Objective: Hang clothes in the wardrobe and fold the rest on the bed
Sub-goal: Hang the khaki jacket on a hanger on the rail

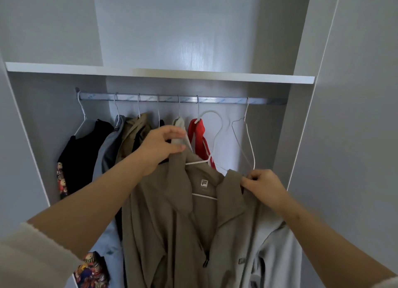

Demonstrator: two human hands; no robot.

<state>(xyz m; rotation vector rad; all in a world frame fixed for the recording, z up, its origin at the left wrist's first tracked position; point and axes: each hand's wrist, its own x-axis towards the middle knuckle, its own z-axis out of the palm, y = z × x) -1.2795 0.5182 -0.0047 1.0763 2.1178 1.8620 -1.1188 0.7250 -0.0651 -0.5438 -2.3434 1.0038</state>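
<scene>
- While both hands hold a jacket (172, 234) up in front of the open wardrobe (297, 115), its white hanger (212, 119) sits inside the neck, with the hook just below the rail (219, 100) and not on it
- The left hand (161, 145) grips the jacket's left shoulder near the collar, fingers curled round the cloth
- The right hand (263, 184) pinches the right shoulder edge between thumb and fingers
- The jacket is taupe and hangs open at the front, with a logo label inside the neck and the zip low in the middle
- On the rail hang, from left to right, a black top (86, 150), a grey garment (112, 141), a khaki coat (133, 132), a dark piece mostly hidden behind the left hand, a pale garment (179, 124) and a red one (195, 135)
- A bare wire hanger (247, 141) hangs on the rail further right, its lower corner just by the right hand; whether they touch I cannot tell
- A light grey garment (275, 255) hangs beside the jacket, under the right forearm
- A white shelf (161, 72) runs above the rail
- Patterned cloth (94, 270) shows low on the left
</scene>
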